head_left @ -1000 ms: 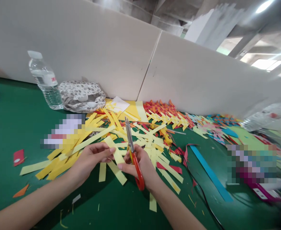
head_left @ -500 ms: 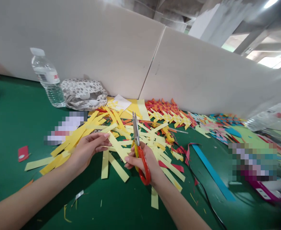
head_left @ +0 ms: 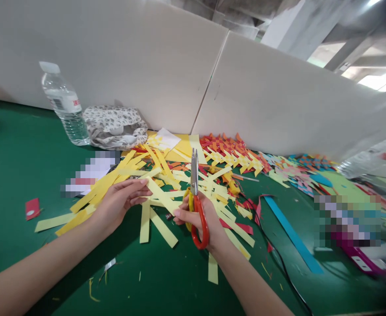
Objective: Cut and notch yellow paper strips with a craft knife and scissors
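A person's left grip (head_left: 119,198) and right grip (head_left: 213,224), the latter also holding scissors (head_left: 194,177), pinch a pale strip (head_left: 162,194) above loose, unwoven strips (head_left: 164,229), as assembled woven shapes (head_left: 235,159) line the far surface (head_left: 166,281).

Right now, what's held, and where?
Left hand: pale yellow strip, upper-left end. Right hand: that strip's lower-right end, plus the scissors around their handles.

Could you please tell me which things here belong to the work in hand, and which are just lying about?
In the work:
scissors, in the right hand
pale strip, held by both hands
loose yellow strips, probably

Apparently lying about:
left bottle
patterned cloth
blue strip
red tag
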Available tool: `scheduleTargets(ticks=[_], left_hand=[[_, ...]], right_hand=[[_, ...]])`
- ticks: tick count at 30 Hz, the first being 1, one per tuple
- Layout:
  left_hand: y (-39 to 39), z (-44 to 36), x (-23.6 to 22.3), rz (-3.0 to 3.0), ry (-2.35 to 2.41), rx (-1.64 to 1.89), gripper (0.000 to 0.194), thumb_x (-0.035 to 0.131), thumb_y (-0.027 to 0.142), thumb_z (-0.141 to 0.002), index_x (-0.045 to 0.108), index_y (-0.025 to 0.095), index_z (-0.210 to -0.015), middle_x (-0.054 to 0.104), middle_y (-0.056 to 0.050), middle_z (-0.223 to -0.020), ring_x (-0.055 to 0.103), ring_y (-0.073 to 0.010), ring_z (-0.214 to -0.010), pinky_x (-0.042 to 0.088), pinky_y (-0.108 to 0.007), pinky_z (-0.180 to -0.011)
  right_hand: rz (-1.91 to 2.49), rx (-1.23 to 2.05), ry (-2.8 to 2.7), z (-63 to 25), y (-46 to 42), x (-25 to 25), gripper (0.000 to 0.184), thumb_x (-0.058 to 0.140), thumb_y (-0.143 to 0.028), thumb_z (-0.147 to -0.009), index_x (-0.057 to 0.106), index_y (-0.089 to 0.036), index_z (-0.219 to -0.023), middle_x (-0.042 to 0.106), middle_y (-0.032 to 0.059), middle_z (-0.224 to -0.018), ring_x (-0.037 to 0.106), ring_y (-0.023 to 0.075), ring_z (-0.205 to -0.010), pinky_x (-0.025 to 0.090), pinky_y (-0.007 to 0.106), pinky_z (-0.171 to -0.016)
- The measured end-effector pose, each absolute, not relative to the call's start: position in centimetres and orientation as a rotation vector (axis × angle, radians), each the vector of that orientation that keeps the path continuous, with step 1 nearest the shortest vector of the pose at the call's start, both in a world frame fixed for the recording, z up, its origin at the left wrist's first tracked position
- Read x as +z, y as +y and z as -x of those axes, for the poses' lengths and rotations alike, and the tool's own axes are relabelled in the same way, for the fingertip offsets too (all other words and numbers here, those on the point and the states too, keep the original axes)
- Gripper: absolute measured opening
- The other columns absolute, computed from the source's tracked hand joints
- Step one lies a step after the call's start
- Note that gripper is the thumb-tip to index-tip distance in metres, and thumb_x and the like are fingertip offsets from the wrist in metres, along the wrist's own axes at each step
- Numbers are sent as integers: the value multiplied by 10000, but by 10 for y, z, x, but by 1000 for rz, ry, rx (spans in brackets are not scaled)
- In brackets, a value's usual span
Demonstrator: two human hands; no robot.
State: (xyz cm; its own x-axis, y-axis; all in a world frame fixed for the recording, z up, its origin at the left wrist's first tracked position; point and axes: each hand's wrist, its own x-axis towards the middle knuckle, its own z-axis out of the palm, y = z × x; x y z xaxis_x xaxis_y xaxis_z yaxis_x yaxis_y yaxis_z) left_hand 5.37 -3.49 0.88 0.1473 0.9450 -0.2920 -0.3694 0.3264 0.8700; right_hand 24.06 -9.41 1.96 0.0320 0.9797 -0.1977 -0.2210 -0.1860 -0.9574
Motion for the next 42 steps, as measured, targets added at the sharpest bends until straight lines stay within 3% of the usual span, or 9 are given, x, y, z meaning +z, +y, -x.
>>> scheduleTargets(ticks=[10, 18, 24, 29, 34, 39, 42], left_hand=[[-35, -53, 7, -766, 1007, 1066, 190, 762, 292, -635, 717, 179, -780, 734, -31, -705, 692, -155, -743, 513, -168, -600], [-36, -55, 9, -798, 997, 1066, 219, 787, 263, -600, 681, 178, -771, 702, 2, -722, 680, -140, -722, 498, -171, -594], [-29, -45, 10, -902, 1077, 1193, 217, 730, 317, -652, 661, 195, -817, 679, -13, -830, 640, -155, -796, 496, -210, -639], [-21, -34, 11, -1627, 1335, 1221, 206, 586, 400, -761, 574, 255, -906, 640, -22, -882, 594, -216, -865, 456, -282, -666], [-17, -30, 4, -2475, 1432, 867, 142, 524, 333, -773, 619, 239, -823, 635, -86, -882, 549, -308, -910, 372, -381, -775], [-16, -29, -2, -2608, 1528, 602, 172, 550, 383, -732, 631, 240, -782, 641, -102, -800, 563, -341, -840, 350, -380, -683], [-16, -29, 0, -2552, 1541, 569, 158, 558, 391, -724, 599, 244, -683, 628, -78, -716, 571, -307, -749, 326, -341, -605]], right_hand=[[1241, 1212, -889, -243, -94, 21, 446, 804, -215, -532, 427, -219, -770, 571, -83, -609, 627, 131, -596, 567, 338, -688], [1196, 1130, -854, -245, -90, 18, 451, 809, -225, -539, 420, -226, -767, 559, -81, -641, 617, 124, -647, 576, 330, -698], [1173, 1048, -869, -253, -87, 18, 437, 809, -217, -541, 440, -228, -775, 562, -77, -662, 624, 132, -644, 573, 354, -719], [1172, 930, -699, -261, -82, 22, 404, 808, -279, -563, 472, -216, -778, 580, -42, -746, 664, 163, -702, 571, 351, -756], [1148, 993, -650, -262, -80, 22, 391, 772, -397, -606, 497, -211, -813, 648, 52, -946, 679, 236, -854, 564, 333, -755], [1117, 963, -695, -260, -84, 22, 422, 738, -475, -615, 501, -231, -863, 642, 55, -1034, 672, 244, -887, 559, 351, -730], [1122, 972, -727, -258, -86, 21, 369, 735, -431, -641, 502, -230, -845, 646, 44, -1016, 683, 226, -819, 559, 353, -703]])
